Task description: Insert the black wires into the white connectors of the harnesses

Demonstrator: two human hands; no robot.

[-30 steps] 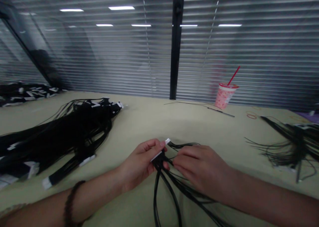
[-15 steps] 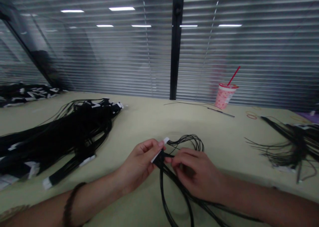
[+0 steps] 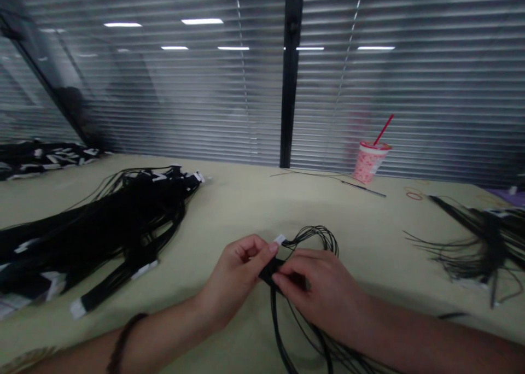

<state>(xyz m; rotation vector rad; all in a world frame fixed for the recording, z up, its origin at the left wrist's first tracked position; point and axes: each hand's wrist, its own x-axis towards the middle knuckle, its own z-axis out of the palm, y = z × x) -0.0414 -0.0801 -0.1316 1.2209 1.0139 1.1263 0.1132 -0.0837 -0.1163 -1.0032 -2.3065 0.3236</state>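
My left hand (image 3: 241,270) pinches a wire harness by its white connector (image 3: 280,239) and the black part beside it. A loop of thin black wires (image 3: 318,232) curves away from the connector to the right. Close against it, my right hand (image 3: 318,281) has thumb and forefinger closed on the black section (image 3: 268,273) of the same harness. Thicker black cables (image 3: 279,330) hang from there toward the lower edge, partly hidden behind my right forearm.
A big heap of black harnesses (image 3: 110,221) lies at left, another pile (image 3: 45,158) behind it. Loose wires (image 3: 484,248) lie at right. At the back stand a pink cup (image 3: 370,162) with a red straw, a thin dark tool (image 3: 363,188) and rubber bands (image 3: 414,196) near the window blinds.
Both hands have shifted slightly right and down in view with the harness. My right thumb and forefinger have come closer to the left hand, onto the black section.
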